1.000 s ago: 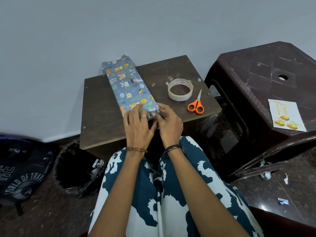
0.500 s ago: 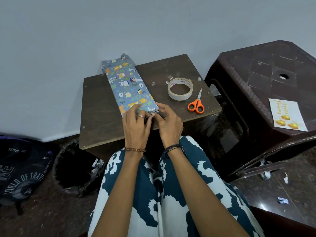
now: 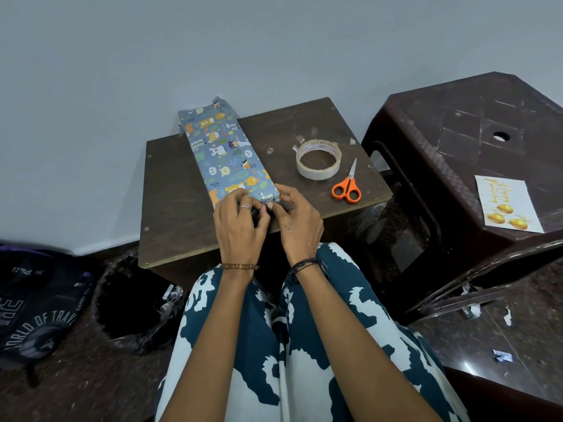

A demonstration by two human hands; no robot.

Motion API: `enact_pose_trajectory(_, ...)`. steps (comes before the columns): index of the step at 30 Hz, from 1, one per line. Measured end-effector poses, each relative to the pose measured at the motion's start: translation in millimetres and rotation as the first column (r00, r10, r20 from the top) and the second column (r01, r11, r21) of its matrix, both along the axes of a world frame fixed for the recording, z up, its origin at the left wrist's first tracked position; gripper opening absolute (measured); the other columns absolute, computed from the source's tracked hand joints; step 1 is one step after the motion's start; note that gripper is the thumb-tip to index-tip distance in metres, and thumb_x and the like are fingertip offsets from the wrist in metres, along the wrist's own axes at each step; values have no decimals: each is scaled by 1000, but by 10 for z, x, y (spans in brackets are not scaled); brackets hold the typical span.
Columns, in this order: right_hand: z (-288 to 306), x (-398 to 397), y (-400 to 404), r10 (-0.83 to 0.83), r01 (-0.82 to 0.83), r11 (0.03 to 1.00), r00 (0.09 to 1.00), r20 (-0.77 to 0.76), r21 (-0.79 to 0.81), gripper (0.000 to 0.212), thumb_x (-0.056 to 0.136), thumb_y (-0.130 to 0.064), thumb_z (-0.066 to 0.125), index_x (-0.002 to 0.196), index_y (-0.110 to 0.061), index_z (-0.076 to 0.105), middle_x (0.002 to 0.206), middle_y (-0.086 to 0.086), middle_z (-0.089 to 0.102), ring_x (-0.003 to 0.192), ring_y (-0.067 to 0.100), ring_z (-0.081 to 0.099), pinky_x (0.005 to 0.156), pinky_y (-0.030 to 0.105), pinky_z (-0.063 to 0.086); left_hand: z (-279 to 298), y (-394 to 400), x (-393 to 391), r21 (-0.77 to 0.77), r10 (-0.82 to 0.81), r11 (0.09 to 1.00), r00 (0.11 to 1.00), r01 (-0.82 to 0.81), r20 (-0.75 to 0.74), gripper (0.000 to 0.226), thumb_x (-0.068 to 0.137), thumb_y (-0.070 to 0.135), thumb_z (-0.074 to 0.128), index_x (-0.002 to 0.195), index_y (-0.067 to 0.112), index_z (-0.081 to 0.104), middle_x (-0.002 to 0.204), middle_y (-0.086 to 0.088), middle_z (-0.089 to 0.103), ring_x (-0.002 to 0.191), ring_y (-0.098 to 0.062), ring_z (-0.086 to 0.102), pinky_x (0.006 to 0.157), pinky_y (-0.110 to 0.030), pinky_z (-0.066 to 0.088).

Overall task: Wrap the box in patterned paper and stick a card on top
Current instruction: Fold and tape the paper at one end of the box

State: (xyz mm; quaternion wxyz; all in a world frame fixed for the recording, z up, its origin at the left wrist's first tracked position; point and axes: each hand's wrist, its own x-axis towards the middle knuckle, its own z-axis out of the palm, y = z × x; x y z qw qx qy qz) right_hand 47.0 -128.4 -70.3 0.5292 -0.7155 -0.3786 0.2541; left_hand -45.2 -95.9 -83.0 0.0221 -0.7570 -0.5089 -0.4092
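A long flat box [image 3: 224, 153] wrapped in blue paper with cartoon animals lies on the small brown table [image 3: 170, 190], running from the wall towards me. Both hands work at its near end. My left hand [image 3: 240, 226] has its fingers curled over the paper at the near end. My right hand [image 3: 297, 217] pinches the paper flap at the near right corner. The end face itself is hidden behind my fingers. A white card [image 3: 505, 205] with gold lettering and gold balls lies on the dark plastic stool [image 3: 441, 123] at the right.
A roll of clear tape [image 3: 318, 159] and orange-handled scissors [image 3: 347, 187] lie on the table right of the box, with small tape scraps near them. A black-lined bin [image 3: 128, 303] and a dark bag [image 3: 33, 306] sit on the floor at left. Paper scraps litter the floor at right.
Both hands slipped slightly towards me, from on top of the box's near end down over its end face. The box stayed put.
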Motion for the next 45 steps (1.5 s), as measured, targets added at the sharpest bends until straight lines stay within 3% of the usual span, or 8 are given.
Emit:
enact_pose_trajectory(7,-3,2,4,2,-2,1000,1000,14,11,33,82,-21,68,112,-34,65,104,-10,70,98,1,62,75,19,43,82,-7,27,-111,61,993,987,-45,148,25,75,13,69,84,8,47,89,-10,51,80,-24,48,75,-29,35)
enact_pose_trajectory(19,-21,26,7,8,-7,999,1000,-22,33,31,82,-22,68,108,-38,66,98,-13,72,92,1,64,74,20,45,55,7,-10,-49,-5,999,981,15,195,11,77,21,59,78,11,63,79,-1,63,79,-11,49,85,-22,34)
enact_pose_trajectory(24,-67,18,27,-16,20,998,997,-72,63,32,87,-14,61,111,-33,68,99,-8,73,92,9,67,81,27,51,120,-22,-69,-156,-73,976,902,153,425,14,82,15,54,88,14,66,92,4,63,87,-1,53,81,-24,44)
enact_pose_trajectory(30,-97,2,-35,-172,182,982,968,-185,40,37,87,-2,45,105,-26,67,91,-8,71,82,25,68,79,49,54,171,-54,-134,-325,143,936,695,137,704,23,94,8,45,98,19,66,108,25,59,134,-11,37,113,-37,28)
enact_pose_trajectory(33,-108,-11,-103,-102,106,994,973,-207,10,35,84,-1,42,98,-31,54,84,-13,70,79,23,66,75,51,54,214,-89,-152,-379,140,913,761,148,634,27,98,10,42,96,17,67,121,8,57,130,-13,42,104,-12,31)
enact_pose_trajectory(38,-18,-14,-195,0,10,999,980,-200,50,42,83,8,43,116,-18,47,99,-3,69,86,18,65,84,44,51,279,-275,-215,-365,40,924,922,112,384,26,97,12,44,103,13,70,115,5,61,113,-5,44,110,-38,30)
enact_pose_trajectory(42,16,105,-127,83,-65,995,963,-258,78,57,80,10,37,117,-33,40,110,-1,66,88,11,64,82,46,54,334,-338,-301,-342,-114,922,971,181,208,18,91,13,58,104,11,71,111,-1,65,106,-15,47,100,-6,22)
enact_pose_trajectory(45,48,176,-54,165,-125,984,906,-390,127,66,83,16,33,132,-28,36,128,4,59,101,11,62,80,29,55,437,-235,-309,-356,-222,908,974,222,41,21,84,20,65,102,14,72,108,-5,68,103,-20,54,92,-11,28)
